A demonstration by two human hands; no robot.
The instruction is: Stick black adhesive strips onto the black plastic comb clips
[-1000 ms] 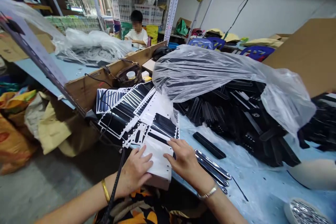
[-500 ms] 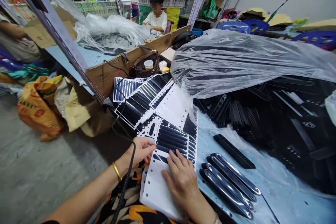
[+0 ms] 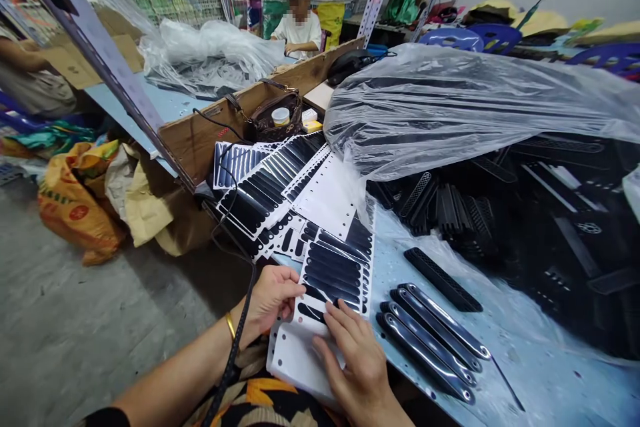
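A white sheet with long, glossy black stickers (image 3: 332, 268) lies over the front edge of the table. Its bare lower part (image 3: 295, 352), dotted with small holes, hangs over my lap. My left hand (image 3: 273, 299) pinches the sheet's left edge between thumb and fingers. Stretched across the sheet, my right hand (image 3: 356, 355) touches it with its fingertips beside the lowest visible black sticker (image 3: 311, 312). The palm hides part of the backing. To the right, several shiny black strips with holed ends (image 3: 433, 340) lie side by side near a textured black strip (image 3: 443, 279).
More sticker sheets (image 3: 270, 180) overlap at the table's left side, with a black cable across them. Behind are a brown handbag (image 3: 273, 113) and a wooden board (image 3: 200, 140). Plastic film (image 3: 450, 107) covers black parts at right. Another person (image 3: 299, 30) sits beyond.
My left hand still holds the sheet's edge. My right fingers have shifted slightly down and right, and more of the lowest black sticker shows. The view has moved a little.
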